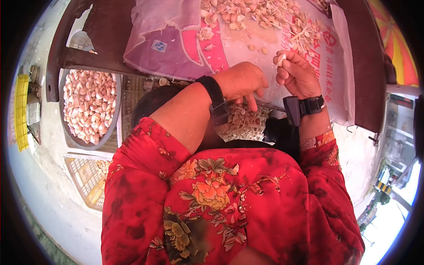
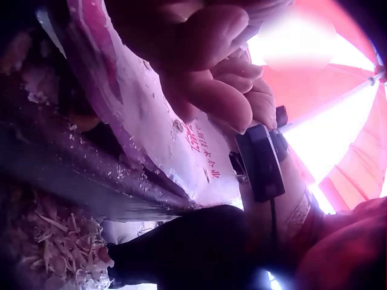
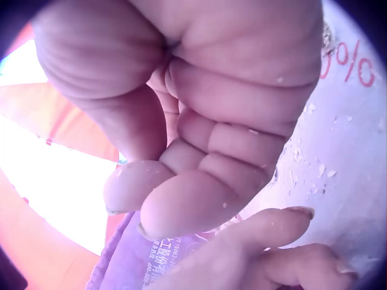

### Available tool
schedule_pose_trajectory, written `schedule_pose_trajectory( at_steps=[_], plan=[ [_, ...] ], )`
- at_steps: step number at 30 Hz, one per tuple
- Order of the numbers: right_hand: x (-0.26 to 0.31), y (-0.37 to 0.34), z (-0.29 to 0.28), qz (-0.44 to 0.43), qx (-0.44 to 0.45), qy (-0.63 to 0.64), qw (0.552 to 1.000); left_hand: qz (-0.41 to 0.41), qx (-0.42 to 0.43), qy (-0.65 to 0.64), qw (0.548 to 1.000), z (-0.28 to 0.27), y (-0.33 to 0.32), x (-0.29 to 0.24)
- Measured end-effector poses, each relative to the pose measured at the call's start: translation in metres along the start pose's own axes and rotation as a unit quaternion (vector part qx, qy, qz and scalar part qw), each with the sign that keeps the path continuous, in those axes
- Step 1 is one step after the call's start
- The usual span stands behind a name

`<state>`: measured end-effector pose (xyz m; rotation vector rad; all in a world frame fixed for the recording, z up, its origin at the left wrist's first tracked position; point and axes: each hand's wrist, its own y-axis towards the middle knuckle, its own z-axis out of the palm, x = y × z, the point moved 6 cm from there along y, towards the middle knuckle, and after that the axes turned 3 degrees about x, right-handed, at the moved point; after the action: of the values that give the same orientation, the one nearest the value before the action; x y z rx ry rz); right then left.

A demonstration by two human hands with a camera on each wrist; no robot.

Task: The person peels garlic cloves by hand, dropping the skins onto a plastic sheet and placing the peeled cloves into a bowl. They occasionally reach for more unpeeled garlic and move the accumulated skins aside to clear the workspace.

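In the head view my right hand pinches a pale garlic clove between thumb and forefinger, above the printed sack. The right wrist view shows the other fingers of this right hand curled toward the palm; the clove is hidden there. Just to the left is my left hand, back upward, fingers loosely bent and nothing visible in them. From the left wrist, this left hand has relaxed fingers close in front of the right hand. Garlic cloves and skins lie across the sack's far part.
A round basin full of garlic cloves stands at left, with a plastic crate nearer. Below the table edge, between the arms, is a heap of dry garlic skins. A dark wooden bar runs along the table's left side.
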<state>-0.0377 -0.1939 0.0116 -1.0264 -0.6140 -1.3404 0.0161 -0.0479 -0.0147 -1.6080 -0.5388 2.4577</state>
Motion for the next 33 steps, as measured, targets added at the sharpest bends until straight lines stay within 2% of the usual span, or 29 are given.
schedule_pose_trajectory(
  at_steps=[3,7,9,10,11,12,14,16,17,18,20,23,26,30,33],
  plan=[
    [0.002,0.002,0.012,-0.014,0.04,0.021,0.999,-0.018,-0.054,-0.06,0.997,-0.007,0.004,-0.004],
    [0.005,0.005,0.03,-0.022,0.075,0.047,0.996,-0.003,-0.083,-0.087,0.993,-0.01,0.006,-0.005],
    [0.02,-0.003,0.06,-0.054,0.141,0.07,0.986,0.002,-0.12,-0.075,0.99,-0.015,0.007,-0.004],
    [0.03,-0.01,0.081,-0.071,0.176,0.079,0.979,0.027,-0.104,-0.064,0.992,-0.015,0.009,-0.003],
    [0.044,-0.018,0.11,-0.098,0.238,0.11,0.96,0.052,-0.087,-0.05,0.994,-0.015,0.013,0.002],
    [0.055,-0.03,0.13,-0.076,0.291,0.142,0.943,0.077,-0.068,-0.035,0.994,-0.014,0.015,0.001],
    [0.075,-0.046,0.17,-0.068,0.41,0.177,0.892,0.052,-0.089,-0.036,0.994,-0.016,0.017,-0.001],
    [0.093,-0.046,0.21,-0.064,0.533,0.197,0.821,0.0,-0.095,-0.048,0.994,-0.009,0.018,0.004],
    [0.097,-0.052,0.223,-0.053,0.568,0.205,0.795,0.006,-0.099,-0.049,0.994,-0.01,0.018,0.002],
    [0.089,-0.068,0.222,-0.084,0.486,0.262,0.829,0.011,-0.103,-0.053,0.993,-0.01,0.017,0.001],
    [0.081,-0.079,0.22,-0.128,0.405,0.309,0.851,0.018,-0.105,-0.062,0.992,-0.01,0.015,0.002],
    [0.088,-0.067,0.221,-0.164,0.428,0.293,0.839,0.022,-0.098,-0.065,0.993,-0.01,0.015,0.001],
    [0.09,-0.064,0.221,-0.148,0.444,0.292,0.834,0.021,-0.1,-0.06,0.993,-0.01,0.015,0.0],
    [0.09,-0.07,0.217,-0.111,0.407,0.281,0.862,0.027,-0.101,-0.071,0.992,-0.012,0.013,-0.003],
    [0.095,-0.062,0.208,-0.116,0.447,0.218,0.86,0.033,-0.082,-0.113,0.99,-0.011,0.008,-0.003]
  ],
)
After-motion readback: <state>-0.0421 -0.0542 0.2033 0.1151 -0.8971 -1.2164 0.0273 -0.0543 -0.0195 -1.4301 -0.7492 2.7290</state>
